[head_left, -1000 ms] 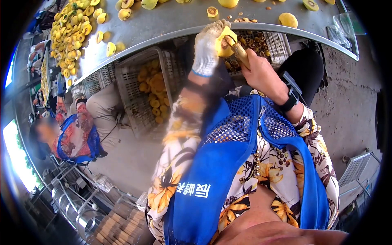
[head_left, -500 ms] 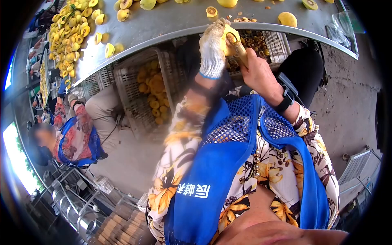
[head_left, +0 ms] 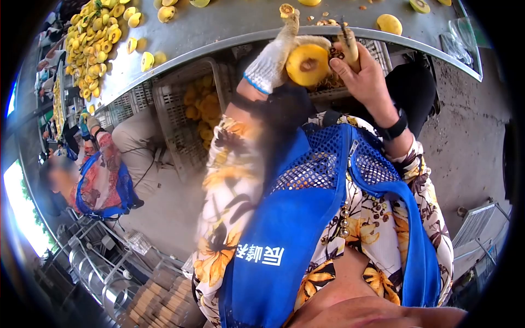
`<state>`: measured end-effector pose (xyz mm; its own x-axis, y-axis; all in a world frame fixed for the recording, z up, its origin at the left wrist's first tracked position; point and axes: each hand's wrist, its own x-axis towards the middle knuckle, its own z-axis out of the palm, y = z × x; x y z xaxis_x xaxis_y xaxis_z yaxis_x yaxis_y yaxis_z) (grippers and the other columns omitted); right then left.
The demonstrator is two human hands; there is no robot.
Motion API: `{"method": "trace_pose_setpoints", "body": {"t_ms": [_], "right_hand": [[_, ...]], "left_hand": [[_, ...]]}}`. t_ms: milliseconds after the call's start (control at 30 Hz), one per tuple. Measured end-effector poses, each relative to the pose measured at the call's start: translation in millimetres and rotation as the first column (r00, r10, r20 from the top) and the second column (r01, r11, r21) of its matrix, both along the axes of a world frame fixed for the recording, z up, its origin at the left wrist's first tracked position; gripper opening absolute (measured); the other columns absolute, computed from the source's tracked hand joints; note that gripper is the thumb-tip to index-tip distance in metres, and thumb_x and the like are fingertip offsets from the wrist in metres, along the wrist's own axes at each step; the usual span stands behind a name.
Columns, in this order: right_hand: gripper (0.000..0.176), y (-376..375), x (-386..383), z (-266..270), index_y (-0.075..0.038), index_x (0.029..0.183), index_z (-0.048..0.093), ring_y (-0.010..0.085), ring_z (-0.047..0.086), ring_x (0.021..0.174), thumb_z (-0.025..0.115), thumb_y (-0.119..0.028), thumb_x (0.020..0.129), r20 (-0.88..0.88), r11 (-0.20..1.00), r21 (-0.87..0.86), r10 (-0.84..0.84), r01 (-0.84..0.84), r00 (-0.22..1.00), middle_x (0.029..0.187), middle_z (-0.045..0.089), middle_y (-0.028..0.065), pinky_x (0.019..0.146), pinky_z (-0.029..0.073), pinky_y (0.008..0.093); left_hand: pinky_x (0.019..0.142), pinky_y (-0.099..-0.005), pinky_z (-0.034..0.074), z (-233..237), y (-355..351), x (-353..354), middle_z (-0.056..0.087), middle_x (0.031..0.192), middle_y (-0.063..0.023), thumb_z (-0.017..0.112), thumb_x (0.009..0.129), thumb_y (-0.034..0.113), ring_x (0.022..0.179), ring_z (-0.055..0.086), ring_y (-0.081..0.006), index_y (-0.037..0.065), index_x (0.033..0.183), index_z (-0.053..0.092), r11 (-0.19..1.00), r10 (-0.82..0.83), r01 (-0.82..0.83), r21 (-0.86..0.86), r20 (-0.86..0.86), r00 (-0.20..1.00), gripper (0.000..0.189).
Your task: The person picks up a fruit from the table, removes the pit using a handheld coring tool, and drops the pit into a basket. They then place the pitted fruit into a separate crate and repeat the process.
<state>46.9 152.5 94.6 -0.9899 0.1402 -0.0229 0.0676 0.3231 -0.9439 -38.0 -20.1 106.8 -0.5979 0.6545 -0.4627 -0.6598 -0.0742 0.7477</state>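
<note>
My left hand, in a white knit glove, holds a yellow peach half by its far side. The cut face is turned up toward me, with a brown hollow in its middle. My bare right hand is closed round a wooden-handled pitting tool whose thin dark end points up, away from the peach half. Both hands are in front of the metal table's edge, over a crate holding dark pits. A small cut piece of fruit lies on the table just beyond my left hand.
The metal table carries a heap of peach halves at left and a whole-looking peach near its right edge. Under it stands a crate of peach halves. A co-worker sits at left. A clear plastic bag lies at the right corner.
The tool has come out of the peach half and moved right and up with my right hand. My left hand has tilted the peach half so its cut face shows.
</note>
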Motion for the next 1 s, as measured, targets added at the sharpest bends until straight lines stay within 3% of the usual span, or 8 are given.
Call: {"method": "trace_pose_setpoints", "body": {"t_ms": [200,300,367,400,433,500,767,1000], "right_hand": [[0.04,-2.3,-17.3,-13.8,0.0,0.107,0.054,0.014,0.058,0.06,0.067,-0.031,0.083,-0.015,0.999,-0.048,-0.01,0.009,1.0,0.073,0.061,0.0078,0.055,0.046,0.0261],[0.025,-15.0,-20.2,-6.5,-0.004,0.094,0.051,0.0064,0.038,0.036,0.061,-0.026,0.089,0.246,0.818,-0.511,-0.156,0.265,0.957,0.06,0.048,-0.001,0.032,0.029,0.0214],[0.023,-36.3,-15.1,1.5,-0.004,0.093,0.051,0.0062,0.039,0.037,0.058,-0.026,0.09,0.345,0.819,-0.481,-0.151,0.313,0.926,0.059,0.047,-0.0014,0.032,0.03,0.021],[0.023,-41.3,-11.4,2.9,-0.004,0.093,0.051,0.0061,0.039,0.038,0.057,-0.026,0.091,0.393,0.82,-0.464,-0.149,0.335,0.908,0.058,0.047,-0.0016,0.033,0.03,0.0208],[0.023,-42.7,-5.8,1.2,-0.003,0.093,0.051,0.0055,0.042,0.039,0.054,-0.026,0.092,0.381,0.916,-0.343,-0.067,0.208,0.922,0.059,0.048,-0.0015,0.034,0.031,0.02],[0.029,-38.3,-0.4,-7.8,0.001,0.091,0.05,0.0207,0.055,0.049,0.059,-0.026,0.088,0.175,1.0,0.003,-0.014,0.014,0.984,0.063,0.057,0.0117,0.045,0.041,0.0315],[0.028,-28.7,10.0,-1.1,0.003,0.089,0.048,0.0458,0.057,0.075,0.062,-0.021,0.084,0.145,0.972,0.216,0.066,-0.097,0.987,0.074,0.058,0.0273,0.059,0.045,0.0438],[0.025,-28.1,12.2,0.3,0.003,0.088,0.047,0.0465,0.056,0.076,0.059,-0.018,0.085,0.186,0.961,0.249,0.071,-0.117,0.98,0.074,0.057,0.029,0.06,0.045,0.0463]], "left_hand": [[0.04,-0.0265,0.043,-0.9,11.6,2.9,0.064,0.084,-0.0096,0.021,0.078,0.081,0.062,0.06,-0.0152,0.003,0.125,0.048,0.988,0.153,-0.151,0.027,-0.069,0.986,0.095],[0.066,-0.0252,0.051,-15.7,18.5,21.0,0.062,0.104,-0.0148,0.03,0.088,0.066,0.082,0.063,-0.0182,0.003,0.128,0.045,0.935,0.313,-0.354,0.027,-0.534,0.786,0.077],[0.071,-0.0355,0.053,-10.5,22.4,24.7,0.06,0.103,-0.0209,0.041,0.096,0.036,0.077,0.063,-0.028,-0.001,0.129,0.038,0.83,0.035,-0.369,-0.417,-0.622,0.782,0.05],[0.069,-0.0352,0.052,-20.4,31.8,30.4,0.062,0.09,-0.0203,0.04,0.096,0.039,0.074,0.062,-0.0268,0.0,0.12,0.048,0.708,-0.124,-0.698,-0.106,-0.992,0.025,0.046],[0.072,-0.032,0.052,-27.5,32.8,28.8,0.063,0.095,-0.0159,0.046,0.094,0.04,0.079,0.063,-0.0223,0.001,0.116,0.052,0.716,0.107,-0.689,-0.111,-0.958,0.265,0.046],[0.063,-0.0277,0.053,-30.6,30.4,16.1,0.064,0.09,-0.0103,0.053,0.089,0.046,0.075,0.063,-0.0172,0.003,0.105,0.057,0.682,0.728,-0.731,0.008,-0.103,0.678,0.046],[0.061,-0.026,0.052,-58.5,32.0,16.5,0.065,0.089,-0.0096,0.051,0.092,0.032,0.075,0.064,-0.017,0.0,0.106,0.057,0.712,0.69,-0.652,0.262,-0.088,0.719,0.035],[0.07,-0.0259,0.05,-67.3,33.4,20.0,0.064,0.096,-0.0094,0.048,0.093,0.021,0.082,0.062,-0.0145,-0.002,0.104,0.06,0.758,0.532,-0.651,0.05,-0.626,0.571,0.027]]}}
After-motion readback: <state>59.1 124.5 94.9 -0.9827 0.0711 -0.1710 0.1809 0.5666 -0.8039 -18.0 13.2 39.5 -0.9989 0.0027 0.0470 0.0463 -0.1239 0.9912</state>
